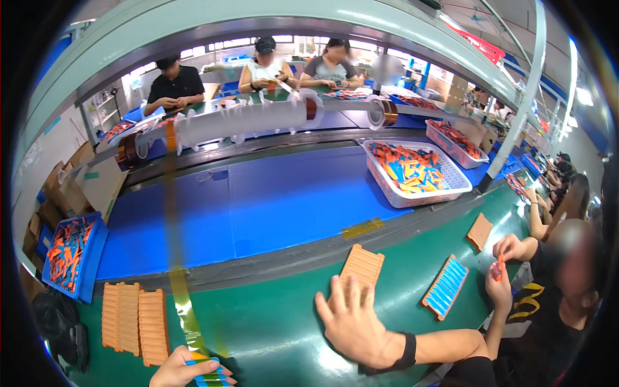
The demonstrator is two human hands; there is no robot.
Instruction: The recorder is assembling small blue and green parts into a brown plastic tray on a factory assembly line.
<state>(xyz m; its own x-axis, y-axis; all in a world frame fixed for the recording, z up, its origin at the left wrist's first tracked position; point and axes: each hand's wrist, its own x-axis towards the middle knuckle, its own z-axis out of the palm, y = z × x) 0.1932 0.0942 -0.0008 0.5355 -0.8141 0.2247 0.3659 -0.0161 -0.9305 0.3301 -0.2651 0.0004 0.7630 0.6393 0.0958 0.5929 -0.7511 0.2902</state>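
Observation:
My left hand [177, 369] is at the lower edge, its fingers closed on several blue strip-like pieces [209, 377] with orange at one end. A shiny amber tape [186, 316] comes down from above and runs onto these pieces. My right hand [361, 326], a black band at its wrist, lies with fingers spread over the near part of a tan ridged tray [363, 261] on the green table. To the left stand more tan ridged trays [129, 319], side by side.
Overhead, a white roller [242, 121] carries amber tape rolls [132, 149]. A white basket [422, 197] and a blue bin [97, 258] hold orange and blue pieces. A blue-filled tray [445, 287] lies near a co-worker's hands [500, 284] at right. Other people sit across the table.

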